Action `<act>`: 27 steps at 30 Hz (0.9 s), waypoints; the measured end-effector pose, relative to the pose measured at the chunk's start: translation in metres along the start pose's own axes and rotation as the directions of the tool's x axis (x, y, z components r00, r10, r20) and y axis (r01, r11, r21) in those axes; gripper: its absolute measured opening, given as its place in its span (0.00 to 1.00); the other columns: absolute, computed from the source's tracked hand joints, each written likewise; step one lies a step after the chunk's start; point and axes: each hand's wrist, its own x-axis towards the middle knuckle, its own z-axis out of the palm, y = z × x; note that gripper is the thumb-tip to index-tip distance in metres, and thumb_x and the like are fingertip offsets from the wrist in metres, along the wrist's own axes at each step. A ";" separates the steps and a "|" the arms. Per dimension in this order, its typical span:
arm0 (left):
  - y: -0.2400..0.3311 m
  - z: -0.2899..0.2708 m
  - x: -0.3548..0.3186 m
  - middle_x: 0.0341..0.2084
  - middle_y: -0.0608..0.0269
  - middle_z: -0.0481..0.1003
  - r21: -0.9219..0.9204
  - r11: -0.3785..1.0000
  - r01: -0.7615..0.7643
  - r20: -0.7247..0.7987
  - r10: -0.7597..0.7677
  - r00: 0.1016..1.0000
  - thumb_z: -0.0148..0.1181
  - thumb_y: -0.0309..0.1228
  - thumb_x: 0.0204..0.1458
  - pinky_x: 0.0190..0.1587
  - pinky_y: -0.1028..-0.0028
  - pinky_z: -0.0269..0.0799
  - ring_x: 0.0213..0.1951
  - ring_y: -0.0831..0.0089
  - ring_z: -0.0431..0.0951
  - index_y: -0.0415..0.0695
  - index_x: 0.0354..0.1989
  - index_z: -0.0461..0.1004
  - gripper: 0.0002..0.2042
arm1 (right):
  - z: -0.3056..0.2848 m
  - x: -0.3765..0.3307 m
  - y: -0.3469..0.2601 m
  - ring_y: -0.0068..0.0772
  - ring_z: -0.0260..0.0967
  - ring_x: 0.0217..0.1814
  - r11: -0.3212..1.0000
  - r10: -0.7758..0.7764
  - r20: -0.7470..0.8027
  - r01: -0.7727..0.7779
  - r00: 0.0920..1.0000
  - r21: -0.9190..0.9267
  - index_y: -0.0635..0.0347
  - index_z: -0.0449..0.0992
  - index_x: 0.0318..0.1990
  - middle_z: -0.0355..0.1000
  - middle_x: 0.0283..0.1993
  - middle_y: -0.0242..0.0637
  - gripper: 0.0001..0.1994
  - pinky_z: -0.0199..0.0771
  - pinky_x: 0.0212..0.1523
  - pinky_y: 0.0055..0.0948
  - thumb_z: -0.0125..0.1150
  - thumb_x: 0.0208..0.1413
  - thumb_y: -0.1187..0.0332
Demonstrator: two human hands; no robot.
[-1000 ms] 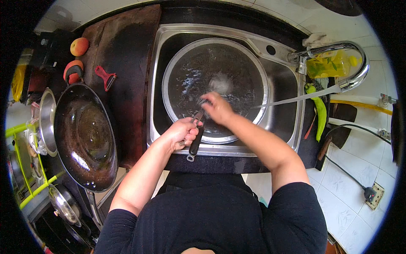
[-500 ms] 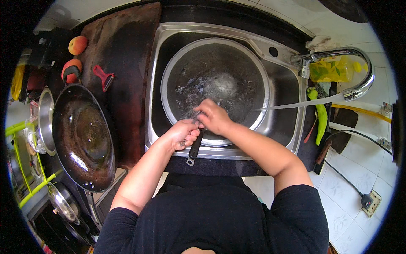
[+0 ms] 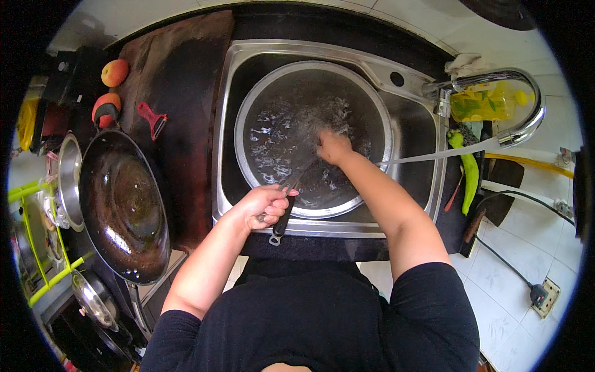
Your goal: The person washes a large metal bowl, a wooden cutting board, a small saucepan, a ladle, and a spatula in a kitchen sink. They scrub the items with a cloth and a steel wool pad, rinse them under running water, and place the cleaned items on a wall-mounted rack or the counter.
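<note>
My left hand (image 3: 268, 204) is closed around a black-handled utensil (image 3: 282, 224) at the near rim of a large round metal basin (image 3: 240, 158). A ring end hangs below my fist, and thin metal prongs show above my fingers. Another bit of metal peeks out at the palm, so more than one utensil may be in the grip. Over the middle of the basin my right hand (image 3: 334, 147) dips toward the churning water (image 3: 276, 124). Its fingertips are blurred and partly hidden by the splash, so I cannot make out anything in them.
The basin sits in a steel sink (image 3: 416, 139). From the right, a curved tap (image 3: 527, 80) runs a stream into it. A black wok (image 3: 124, 204), a red peeler (image 3: 152, 119) and two apples (image 3: 114, 73) lie left. Green chillies (image 3: 470, 180) lie on the right.
My right hand has left my left hand and moved up and right to the basin's middle. My left hand keeps its grip and has shifted slightly down and left.
</note>
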 end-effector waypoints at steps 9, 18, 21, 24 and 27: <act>-0.006 0.002 -0.005 0.15 0.65 0.65 0.584 0.805 -0.105 -0.223 0.284 0.932 0.40 0.28 0.54 0.14 0.73 0.59 0.12 0.76 0.63 0.40 0.45 0.64 0.12 | -0.022 -0.019 -0.008 0.49 0.66 0.47 0.915 0.160 0.396 -0.286 0.904 0.283 0.63 0.67 0.45 0.68 0.42 0.52 0.20 0.66 0.46 0.37 0.55 0.45 0.63; -0.027 0.000 -0.038 0.28 0.49 0.74 0.930 -0.278 0.241 0.142 0.875 0.463 0.50 0.40 0.50 0.33 0.58 0.70 0.31 0.53 0.75 0.43 0.44 0.68 0.17 | -0.027 -0.018 0.043 0.54 0.61 0.54 0.665 0.673 0.021 -0.616 0.740 0.423 0.62 0.64 0.51 0.65 0.50 0.54 0.22 0.61 0.53 0.39 0.52 0.46 0.66; -0.032 -0.009 -0.037 0.26 0.49 0.74 0.936 -0.297 0.186 0.145 0.812 0.566 0.53 0.41 0.48 0.32 0.58 0.69 0.31 0.53 0.75 0.43 0.41 0.69 0.17 | 0.027 0.001 0.072 0.54 0.62 0.53 0.721 0.498 -0.159 -0.305 0.853 0.622 0.63 0.64 0.52 0.66 0.49 0.53 0.22 0.61 0.53 0.37 0.51 0.48 0.64; -0.029 -0.011 -0.037 0.24 0.47 0.74 0.956 -0.250 0.157 0.094 0.762 0.641 0.55 0.40 0.47 0.33 0.57 0.68 0.31 0.50 0.74 0.40 0.38 0.67 0.16 | -0.015 -0.003 -0.005 0.51 0.61 0.53 0.346 0.478 0.116 -0.308 0.871 0.887 0.60 0.67 0.49 0.66 0.49 0.53 0.21 0.59 0.55 0.36 0.56 0.45 0.65; -0.022 -0.013 -0.031 0.26 0.44 0.73 0.979 -0.171 0.110 0.038 0.686 0.726 0.55 0.37 0.47 0.34 0.59 0.67 0.32 0.47 0.73 0.37 0.34 0.64 0.15 | 0.011 -0.012 -0.030 0.50 0.59 0.54 0.798 0.222 -0.363 0.046 0.905 0.601 0.54 0.70 0.44 0.64 0.50 0.51 0.18 0.59 0.55 0.38 0.60 0.43 0.65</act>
